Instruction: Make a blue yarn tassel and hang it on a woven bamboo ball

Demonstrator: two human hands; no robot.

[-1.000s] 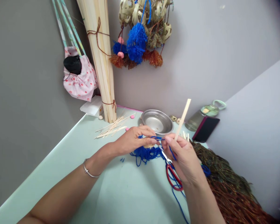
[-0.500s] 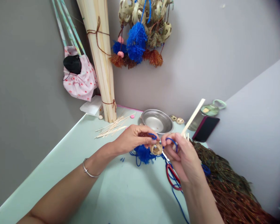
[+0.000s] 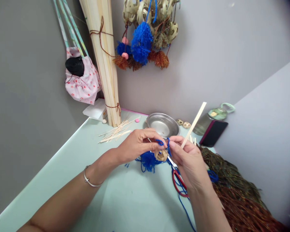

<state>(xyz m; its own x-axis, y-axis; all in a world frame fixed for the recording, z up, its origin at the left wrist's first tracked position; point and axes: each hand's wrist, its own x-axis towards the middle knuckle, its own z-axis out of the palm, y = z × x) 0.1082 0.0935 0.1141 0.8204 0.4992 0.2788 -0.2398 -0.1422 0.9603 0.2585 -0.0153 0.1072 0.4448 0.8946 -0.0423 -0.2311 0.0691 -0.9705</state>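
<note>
The small round openwork ball of woven pale tan strips [image 3: 161,155] hangs just below the fingertips of the left hand [image 3: 137,145], over the pale green tabletop [image 3: 125,203]. From where I'm standing, a pink spotted cloth bag [image 3: 82,85] hangs at far left, then a tall tied bundle of pale flat strips [image 3: 107,64] stands upright, thin pale sticks [image 3: 115,131] scattered near its foot. The left hand, a silver bangle [image 3: 87,180] on its wrist, pinches thin blue yarn [image 3: 160,142] between thumb and fingers. A fluffy blue yarn tassel [image 3: 149,162] lies beneath, and a round steel bowl [image 3: 161,124] behind. Beside the ball, red-handled scissors [image 3: 174,178] lie partly under the right hand [image 3: 188,159], whose thumb and forefinger nip the yarn too while a flat pale strip [image 3: 194,124] juts up from its grasp. Farther right, a dark phone [image 3: 214,133] leans against a green-lidded bottle [image 3: 203,125], beyond heaped brown and olive yarn [image 3: 244,196].
</note>
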